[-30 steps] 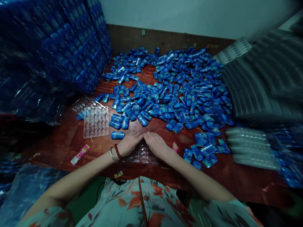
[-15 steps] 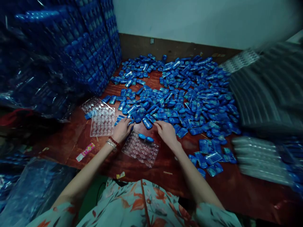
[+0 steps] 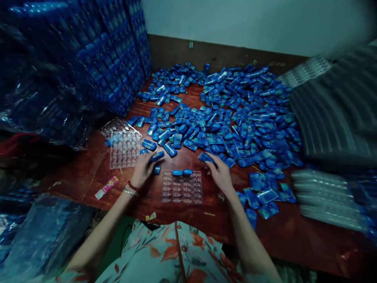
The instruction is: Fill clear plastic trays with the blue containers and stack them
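A clear plastic tray (image 3: 182, 193) with rows of moulded pockets lies flat on the table between my hands. Two small blue packets (image 3: 177, 173) stand side by side in its far row. My left hand (image 3: 142, 172), left of the tray, has its fingers closed around a shiny blue packet (image 3: 157, 156); a further packet (image 3: 156, 170) shows just below those fingers. At the right, my right hand (image 3: 220, 173) grips another blue packet (image 3: 205, 158) by its fingertips, close to the edge of the heap. The lettering on the packets is too small to read.
A wide heap of blue packets (image 3: 250, 114) covers the table's far side. Clear trays (image 3: 125, 151) lie at left, with tall wrapped stacks of filled trays (image 3: 114, 67) behind. Stacked empty trays (image 3: 326, 198) stand at right. A pink wrapper (image 3: 106, 187) lies near the front edge.
My hands have moved apart and nearer to me, each now with a packet. The tray has turned from slanted to square and shifted slightly right. Several packets near my hands have been displaced.
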Demonstrator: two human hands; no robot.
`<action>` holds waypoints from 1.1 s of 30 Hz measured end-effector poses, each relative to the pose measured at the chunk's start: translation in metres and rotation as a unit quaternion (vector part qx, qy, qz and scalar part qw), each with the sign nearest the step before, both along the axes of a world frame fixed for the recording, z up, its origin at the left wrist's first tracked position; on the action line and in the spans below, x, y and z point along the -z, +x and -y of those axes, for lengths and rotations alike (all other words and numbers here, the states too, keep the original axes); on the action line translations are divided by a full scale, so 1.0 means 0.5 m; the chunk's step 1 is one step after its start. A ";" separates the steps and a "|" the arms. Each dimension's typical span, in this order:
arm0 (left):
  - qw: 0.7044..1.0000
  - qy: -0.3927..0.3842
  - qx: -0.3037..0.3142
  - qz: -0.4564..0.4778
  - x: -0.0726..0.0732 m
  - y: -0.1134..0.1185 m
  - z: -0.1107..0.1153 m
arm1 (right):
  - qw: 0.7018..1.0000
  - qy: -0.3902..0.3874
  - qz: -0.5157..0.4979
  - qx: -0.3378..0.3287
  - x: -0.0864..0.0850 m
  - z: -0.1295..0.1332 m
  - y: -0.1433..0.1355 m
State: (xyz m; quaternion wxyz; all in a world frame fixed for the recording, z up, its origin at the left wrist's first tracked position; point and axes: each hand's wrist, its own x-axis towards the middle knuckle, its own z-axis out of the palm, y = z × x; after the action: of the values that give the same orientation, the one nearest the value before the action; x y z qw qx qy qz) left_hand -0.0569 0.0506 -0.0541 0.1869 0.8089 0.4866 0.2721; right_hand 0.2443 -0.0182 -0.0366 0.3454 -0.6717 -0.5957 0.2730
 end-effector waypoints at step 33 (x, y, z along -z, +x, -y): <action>0.901 0.077 0.312 -0.291 -0.074 0.139 0.103 | 0.920 0.066 0.320 -0.215 -0.002 0.078 -0.128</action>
State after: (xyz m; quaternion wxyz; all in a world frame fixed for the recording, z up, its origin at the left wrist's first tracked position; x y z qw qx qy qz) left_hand 0.0128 -0.0008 -0.0171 0.0495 0.9743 0.2195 -0.0110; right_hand 0.1803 -0.0573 -0.0355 0.1130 -0.5546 -0.8213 0.0714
